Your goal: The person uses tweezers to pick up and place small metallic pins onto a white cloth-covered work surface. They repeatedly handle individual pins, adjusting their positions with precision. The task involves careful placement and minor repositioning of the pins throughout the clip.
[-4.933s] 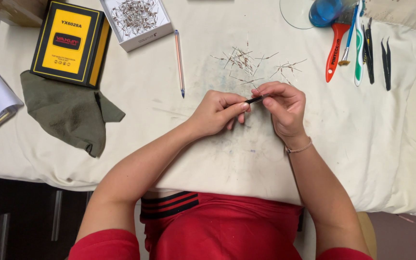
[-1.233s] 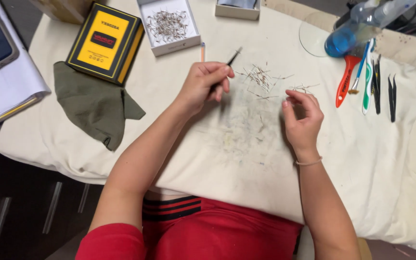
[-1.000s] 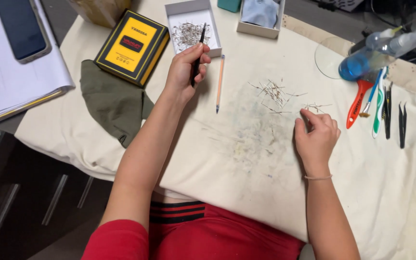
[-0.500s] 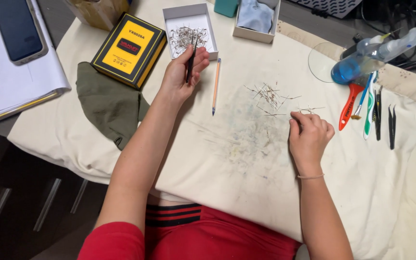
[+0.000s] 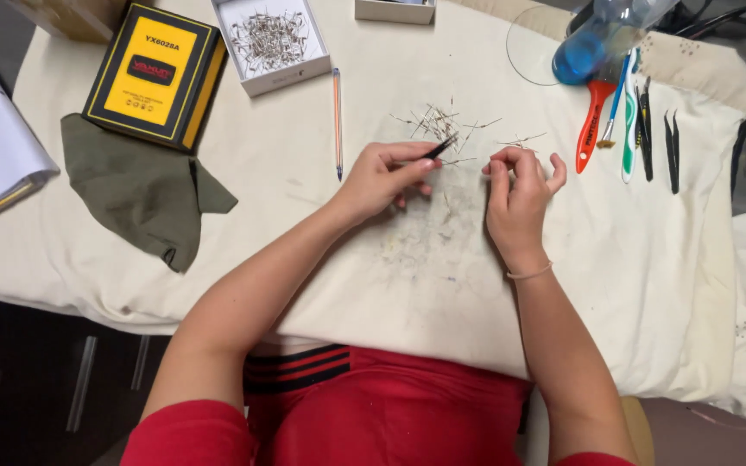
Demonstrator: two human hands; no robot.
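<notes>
My left hand (image 5: 383,177) grips black tweezers (image 5: 439,147), whose tips point at a loose heap of thin metal pins (image 5: 444,128) on the white cloth (image 5: 390,285). My right hand (image 5: 517,192) hovers just right of that heap, fingers curled and pinched together near a few stray pins; whether it holds one is too small to tell. An open white box (image 5: 274,43) with several more pins stands at the back, left of centre.
A yellow and black box (image 5: 150,73) and a green cloth (image 5: 142,190) lie at the left, a pencil (image 5: 337,121) beside the white box. A blue bottle (image 5: 602,34), orange-handled tool (image 5: 591,129), toothbrush (image 5: 629,121) and dark tweezers (image 5: 672,151) sit at the right.
My left hand has come back from the white pin box to the heap of pins in the middle, tweezers still in it. The right hand stayed near the heap.
</notes>
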